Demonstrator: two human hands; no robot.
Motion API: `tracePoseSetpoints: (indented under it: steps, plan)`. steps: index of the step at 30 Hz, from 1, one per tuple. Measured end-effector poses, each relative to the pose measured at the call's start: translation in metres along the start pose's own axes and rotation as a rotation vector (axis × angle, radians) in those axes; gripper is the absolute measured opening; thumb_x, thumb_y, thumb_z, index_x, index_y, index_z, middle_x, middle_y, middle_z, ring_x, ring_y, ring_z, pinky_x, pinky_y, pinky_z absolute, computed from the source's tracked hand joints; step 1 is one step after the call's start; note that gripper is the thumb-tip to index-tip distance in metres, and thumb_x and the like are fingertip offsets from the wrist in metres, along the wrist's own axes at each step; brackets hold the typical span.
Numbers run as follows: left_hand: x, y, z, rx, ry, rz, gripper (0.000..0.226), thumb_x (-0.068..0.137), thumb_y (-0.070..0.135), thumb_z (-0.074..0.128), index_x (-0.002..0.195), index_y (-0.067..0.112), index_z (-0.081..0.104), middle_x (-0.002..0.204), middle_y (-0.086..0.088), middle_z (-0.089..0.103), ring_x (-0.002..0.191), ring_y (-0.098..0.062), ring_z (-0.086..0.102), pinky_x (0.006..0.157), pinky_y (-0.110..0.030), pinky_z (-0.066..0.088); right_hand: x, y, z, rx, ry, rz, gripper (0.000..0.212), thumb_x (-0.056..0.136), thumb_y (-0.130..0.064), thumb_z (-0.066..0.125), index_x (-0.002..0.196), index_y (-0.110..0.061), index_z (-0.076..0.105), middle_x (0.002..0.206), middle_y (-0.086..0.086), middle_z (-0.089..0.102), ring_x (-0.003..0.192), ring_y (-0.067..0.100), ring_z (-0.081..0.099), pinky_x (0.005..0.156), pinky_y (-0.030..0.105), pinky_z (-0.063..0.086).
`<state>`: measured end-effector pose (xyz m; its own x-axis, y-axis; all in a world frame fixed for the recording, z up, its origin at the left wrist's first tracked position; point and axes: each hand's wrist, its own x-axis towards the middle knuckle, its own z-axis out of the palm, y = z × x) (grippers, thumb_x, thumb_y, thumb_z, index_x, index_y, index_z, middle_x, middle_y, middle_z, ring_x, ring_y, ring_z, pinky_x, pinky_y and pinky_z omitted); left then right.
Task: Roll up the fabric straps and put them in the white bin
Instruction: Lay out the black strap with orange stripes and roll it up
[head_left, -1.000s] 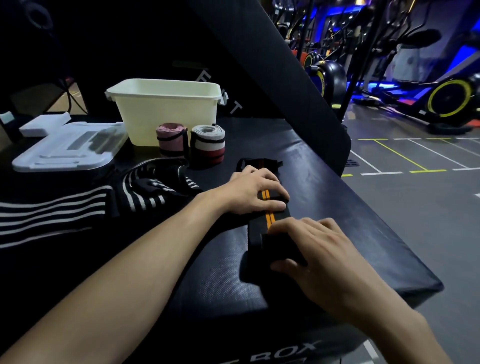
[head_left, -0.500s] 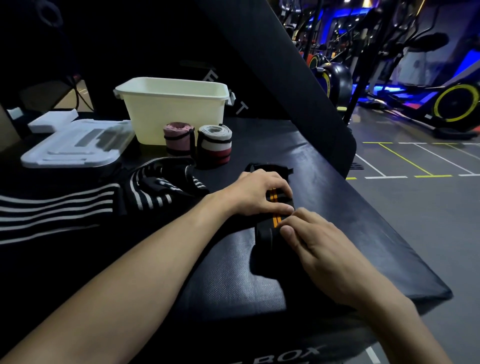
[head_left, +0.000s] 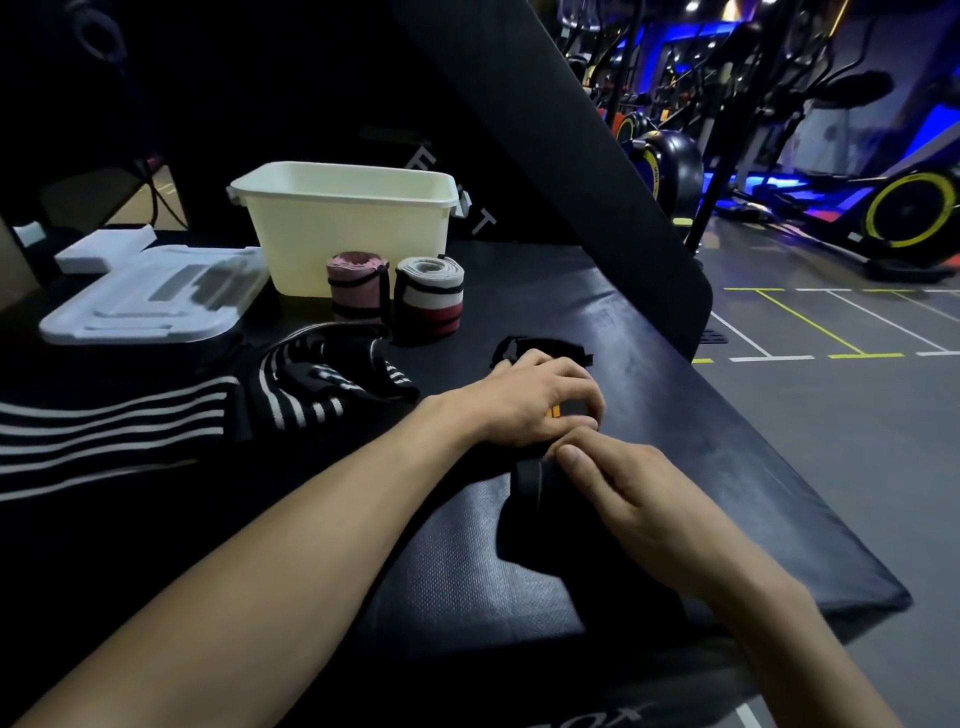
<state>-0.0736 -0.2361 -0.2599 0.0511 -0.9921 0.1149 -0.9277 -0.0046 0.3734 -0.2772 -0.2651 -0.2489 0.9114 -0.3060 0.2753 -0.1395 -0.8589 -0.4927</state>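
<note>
A black strap with orange stripes (head_left: 525, 480) lies along the black padded box, its near end rolled over. My left hand (head_left: 535, 397) lies across the strap with fingers curled over it. My right hand (head_left: 623, 486) pinches the rolled part just behind the left hand. The strap's far end (head_left: 545, 345) sticks out past my left hand. Two rolled straps, one pink (head_left: 357, 285) and one white, red and black (head_left: 429, 296), stand upright in front of the white bin (head_left: 345, 228). Black straps with white stripes (head_left: 322, 384) lie loose to the left.
The bin's white lid (head_left: 150, 296) lies flat at the left. A slanted black pad (head_left: 545, 130) rises behind the box. The box's right edge (head_left: 779, 457) drops to the gym floor, with exercise bikes beyond.
My right hand has rolled the strap forward, up to my left hand. Less of the orange stripe shows. The camera has shifted slightly.
</note>
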Motion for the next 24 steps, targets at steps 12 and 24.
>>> tracePoseSetpoints:
  steps: [12,24]
  plan:
    - [-0.006,0.004,-0.002,-0.014,0.217,-0.064,0.031,0.076,0.052,0.071,0.103,0.039,0.065,0.111,0.013,0.054,0.105,-0.011,0.04,0.092,-0.037,0.025,0.004,-0.007,0.009,-0.193,0.323,-0.026,0.017,0.089,-0.044,0.058,0.089,-0.028,0.063,0.092,-0.009,0.056,0.084,0.02,0.056,0.072,0.044,0.049]
    - [-0.014,-0.012,-0.024,-0.063,0.023,-0.057,0.034,0.097,0.029,0.069,0.131,0.029,0.068,0.132,0.008,0.067,0.123,-0.011,0.059,0.109,-0.034,0.04,-0.029,-0.008,0.007,-0.21,0.308,-0.143,0.038,0.082,-0.057,0.072,0.111,-0.033,0.067,0.11,-0.023,0.067,0.107,0.005,0.061,0.088,0.035,0.048]
